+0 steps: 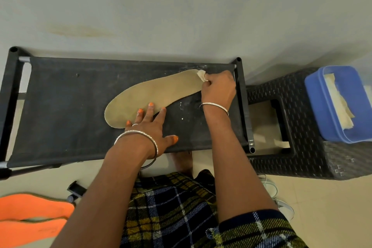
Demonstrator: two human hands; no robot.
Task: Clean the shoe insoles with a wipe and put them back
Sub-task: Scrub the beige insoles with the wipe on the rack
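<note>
**Q:** Where are your hands?
**A:** Apart. My left hand (150,127) lies flat, fingers spread, pinning the heel end of a tan foot-shaped insole (155,95). My right hand (218,88) pinches a crumpled pale wipe (202,75) on its toe tip, toward one o'clock.
**Q:** And farther out?
**A:** A black fabric rack top (70,106) lies underneath, with flat orange insoles (30,213) at seven o'clock and a blue plastic wipe tub (316,106) at three. I judge wiping is midway and putting back is all ahead.

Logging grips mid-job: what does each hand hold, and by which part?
The right hand pinches a wipe by its near end, at the far tip of the insole. The left hand holds nothing; its straight fingers press the insole's near edge.
</note>
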